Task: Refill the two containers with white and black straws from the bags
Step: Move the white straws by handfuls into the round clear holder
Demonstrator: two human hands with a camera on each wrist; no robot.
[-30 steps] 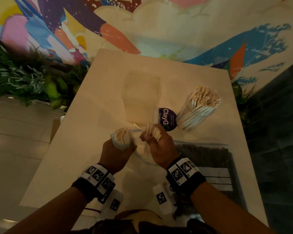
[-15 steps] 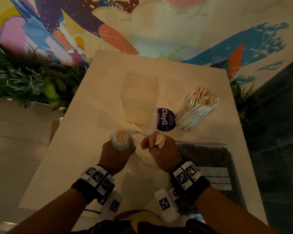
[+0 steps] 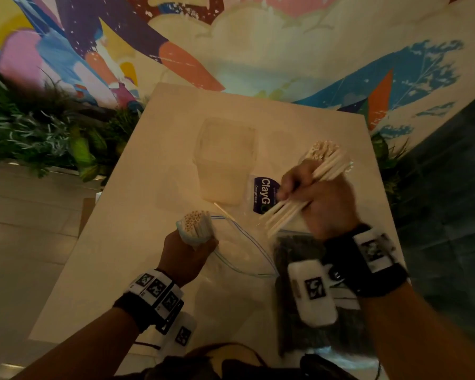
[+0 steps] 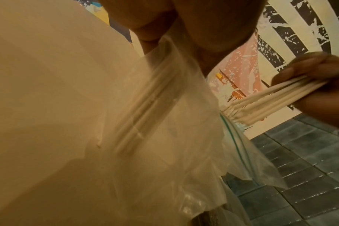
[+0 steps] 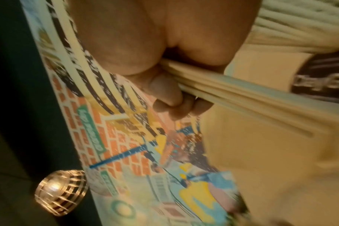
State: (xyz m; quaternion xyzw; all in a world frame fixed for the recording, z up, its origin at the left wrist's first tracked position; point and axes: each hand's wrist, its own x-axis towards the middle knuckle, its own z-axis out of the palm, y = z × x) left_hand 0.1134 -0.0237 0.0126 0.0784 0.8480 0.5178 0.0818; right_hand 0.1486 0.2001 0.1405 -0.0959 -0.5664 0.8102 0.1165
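Note:
My left hand (image 3: 188,255) grips the clear zip bag (image 3: 239,259) around a bunch of white straws (image 3: 195,223), their ends sticking up; the left wrist view shows the bagged straws (image 4: 145,110). My right hand (image 3: 318,198) holds a handful of white straws (image 3: 288,212) slantwise, right beside the round container (image 3: 324,154) that is full of white straws. The right wrist view shows those straws (image 5: 242,94) under my curled fingers (image 5: 164,97). A clear, empty square container (image 3: 225,160) stands behind. The bag of black straws (image 3: 307,297) lies under my right wrist.
A purple "ClayGo" label (image 3: 263,196) lies between the containers. One loose straw (image 3: 222,211) rests on the pale table (image 3: 137,204). Green plants (image 3: 39,133) line the left side, and a painted wall rises behind. Dark tiled floor (image 3: 450,215) lies to the right.
My right hand has pulled a handful of white straws out of the bag and swung up and to the right toward the round container. The left hand keeps its hold.

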